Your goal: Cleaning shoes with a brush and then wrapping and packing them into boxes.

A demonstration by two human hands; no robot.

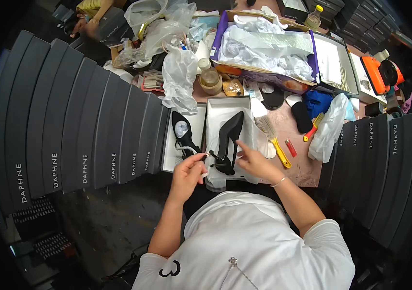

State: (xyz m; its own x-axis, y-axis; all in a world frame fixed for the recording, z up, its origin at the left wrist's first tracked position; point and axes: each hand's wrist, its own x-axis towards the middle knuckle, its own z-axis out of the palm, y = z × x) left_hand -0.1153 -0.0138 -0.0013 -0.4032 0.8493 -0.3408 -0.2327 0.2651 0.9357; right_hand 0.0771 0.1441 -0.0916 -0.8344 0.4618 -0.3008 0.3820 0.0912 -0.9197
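Open box (214, 104): lying lidless, holding a black heeled shoe (228, 140).
Left hand (186, 174): pinching its strap.
Right hand (253, 162): fingers spread, steadying the heel.
Edges: stacked dark boxes (70, 130) crowding both sides.

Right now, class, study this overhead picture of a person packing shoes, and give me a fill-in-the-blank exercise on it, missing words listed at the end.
1. The high-heeled shoe between the two hands is ____ in colour.
2. The left hand pinches a small ____ piece near the shoe's heel.
3. The right hand wears a thin ____ at the wrist.
4. The second shoe lies in the shallow tray to the ____ of the open white box.

Missing words: black; white; bracelet; left
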